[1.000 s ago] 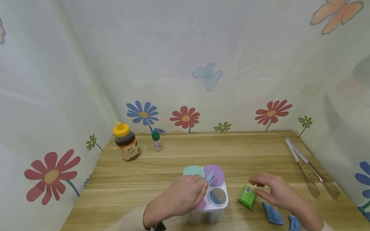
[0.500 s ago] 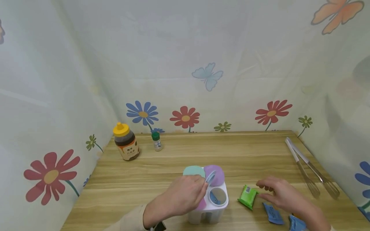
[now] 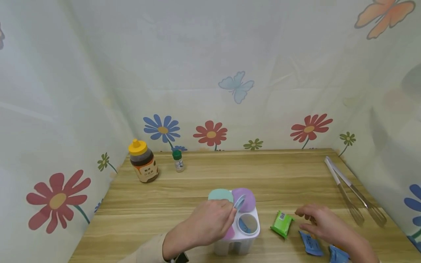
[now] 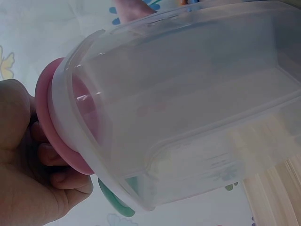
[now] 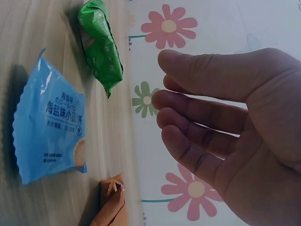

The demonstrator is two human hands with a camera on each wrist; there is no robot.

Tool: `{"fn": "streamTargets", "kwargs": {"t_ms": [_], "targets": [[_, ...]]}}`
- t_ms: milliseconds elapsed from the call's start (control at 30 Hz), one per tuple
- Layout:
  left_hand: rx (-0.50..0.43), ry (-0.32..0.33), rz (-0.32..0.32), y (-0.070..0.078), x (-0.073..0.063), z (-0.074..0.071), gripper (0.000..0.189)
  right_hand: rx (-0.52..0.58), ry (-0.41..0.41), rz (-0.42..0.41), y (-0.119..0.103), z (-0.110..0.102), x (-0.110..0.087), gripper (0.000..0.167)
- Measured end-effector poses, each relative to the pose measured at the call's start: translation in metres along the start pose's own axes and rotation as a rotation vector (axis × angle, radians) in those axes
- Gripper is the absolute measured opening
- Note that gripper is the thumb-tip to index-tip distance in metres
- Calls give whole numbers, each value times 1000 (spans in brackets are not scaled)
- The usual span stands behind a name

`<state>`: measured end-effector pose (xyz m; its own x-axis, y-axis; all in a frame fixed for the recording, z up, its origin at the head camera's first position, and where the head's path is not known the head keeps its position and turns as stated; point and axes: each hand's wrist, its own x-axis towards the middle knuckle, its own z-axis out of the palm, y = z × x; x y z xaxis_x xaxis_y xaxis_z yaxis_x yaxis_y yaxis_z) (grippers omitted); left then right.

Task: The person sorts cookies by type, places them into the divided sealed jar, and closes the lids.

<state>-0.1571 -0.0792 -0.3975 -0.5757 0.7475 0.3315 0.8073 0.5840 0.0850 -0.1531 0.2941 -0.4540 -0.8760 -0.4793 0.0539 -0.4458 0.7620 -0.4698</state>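
A translucent box with a white top (image 3: 255, 219) stands at the front, bearing round teal (image 3: 221, 194), purple (image 3: 245, 199) and pink (image 3: 229, 233) lids. Its uncovered round opening shows a blue packet (image 3: 244, 225) inside. Above the box, my left hand (image 3: 208, 222) pinches a light blue lid (image 3: 240, 202) tilted on edge; its curled fingers are close to the pink lid (image 4: 44, 108) in the left wrist view. My right hand (image 3: 323, 223) hovers, fingers loosely bent and holding nothing, right of a green packet (image 3: 281, 224) and over blue snack packets (image 3: 310, 244).
Metal tongs (image 3: 353, 193) lie at the right. A honey bottle (image 3: 144, 162) with a yellow cap and a small green-capped shaker (image 3: 178, 162) stand back left. An orange-brown packet (image 5: 112, 202) lies near the blue one. Flowered cloth (image 3: 210, 73) walls surround the wooden table (image 3: 158, 204).
My right hand has drawn back to the right, away from the green packet, which lies where it was. The left hand and the light blue lid have stayed in place.
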Motion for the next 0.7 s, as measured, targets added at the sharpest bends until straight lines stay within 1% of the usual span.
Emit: {"fn": "streamTargets", "kwargs": {"t_ms": [167,267,367,533,700], "targets": [[-13,-29,-20,1,0,-1,32,-9,-10,5,5,1,-2,32],[-19,-41,-27,0,1,-2,32,-15,-40,25,7,1,-3,35],[-21,-37,-22,0,2,-2,32,-27,-66,50,9,2,-5,38],[-23,-29,-17,0,2,-2,32,-49,-80,54,12,3,-6,39],[-31,-32,-20,1,1,-2,32,-71,-123,73,15,4,-8,42]]}}
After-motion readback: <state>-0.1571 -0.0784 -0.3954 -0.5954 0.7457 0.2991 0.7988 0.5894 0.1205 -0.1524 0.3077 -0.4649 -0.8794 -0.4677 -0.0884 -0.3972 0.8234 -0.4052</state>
